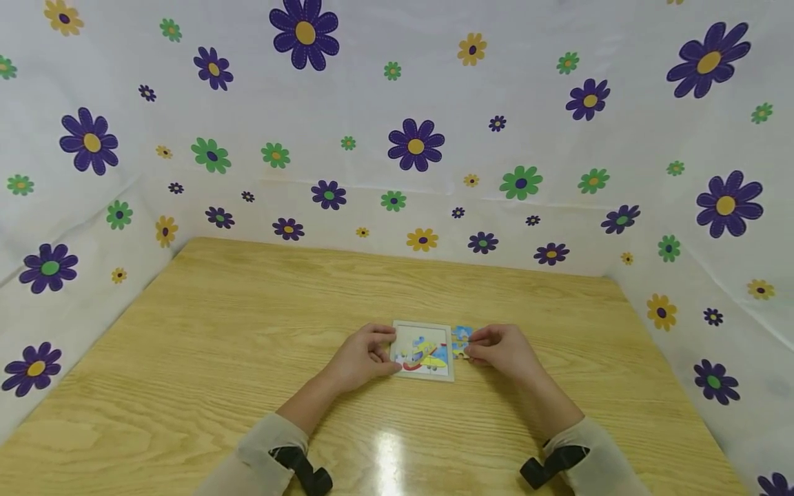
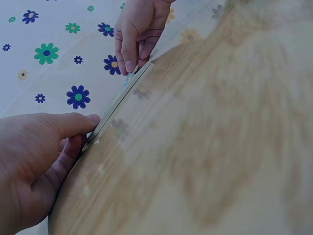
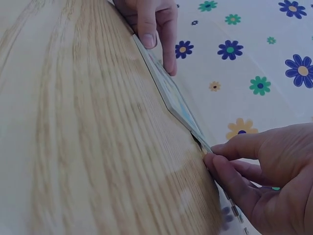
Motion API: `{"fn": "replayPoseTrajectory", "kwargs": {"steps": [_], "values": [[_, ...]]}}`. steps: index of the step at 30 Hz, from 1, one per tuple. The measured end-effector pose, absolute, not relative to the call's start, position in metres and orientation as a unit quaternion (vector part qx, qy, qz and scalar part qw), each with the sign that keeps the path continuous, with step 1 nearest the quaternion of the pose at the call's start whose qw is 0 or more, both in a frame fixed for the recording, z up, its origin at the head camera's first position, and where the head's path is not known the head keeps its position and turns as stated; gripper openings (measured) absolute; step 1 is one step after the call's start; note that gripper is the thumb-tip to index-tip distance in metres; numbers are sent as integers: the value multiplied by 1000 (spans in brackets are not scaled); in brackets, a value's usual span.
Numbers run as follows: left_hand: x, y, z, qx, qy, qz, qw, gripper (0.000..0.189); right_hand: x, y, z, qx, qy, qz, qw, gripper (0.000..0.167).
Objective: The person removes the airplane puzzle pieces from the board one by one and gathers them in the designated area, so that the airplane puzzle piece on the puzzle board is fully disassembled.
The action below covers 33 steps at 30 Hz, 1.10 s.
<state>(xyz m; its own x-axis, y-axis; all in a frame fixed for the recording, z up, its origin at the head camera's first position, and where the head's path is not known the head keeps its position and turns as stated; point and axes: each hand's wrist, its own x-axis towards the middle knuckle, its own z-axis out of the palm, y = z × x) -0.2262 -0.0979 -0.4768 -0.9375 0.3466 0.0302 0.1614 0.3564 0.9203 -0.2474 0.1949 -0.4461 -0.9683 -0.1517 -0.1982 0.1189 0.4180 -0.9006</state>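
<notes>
A square jigsaw puzzle tray [image 1: 420, 377] with a pale border lies on the table in the head view. Its lower part holds a partly assembled picture of a yellow plane [image 1: 428, 356]; bare backing shows above. My left hand [image 1: 360, 358] grips the tray's left side, thumb near the lower corner and fingers at the upper one. At the right border, blue-and-yellow puzzle pieces [image 1: 462, 333] overlap or adjoin the tray. My right hand [image 1: 507, 350] pinches one of these between thumb and forefinger, its fingertips [image 3: 218, 149] covering part of it.
The wooden table [image 1: 248, 310] spreads around both hands. White cloth walls [image 1: 347, 89] printed with flowers enclose its back and sides. Each sleeve carries a black strap with a small device, such as the left strap [image 1: 300, 468].
</notes>
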Motion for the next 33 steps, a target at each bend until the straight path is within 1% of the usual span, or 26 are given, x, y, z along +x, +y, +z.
{"fn": "replayPoseTrajectory", "kwargs": {"steps": [8,27,33], "values": [[-226,-96,-475,156,815,552,89,56,-245,193,-444,16,830,-545,116,28],[-227,-97,-478,155,820,544,84,55,-243,191,-444,13,863,-496,94,26],[-227,-98,-478,154,819,546,85,55,-245,193,-444,-2,873,-480,86,27]]}}
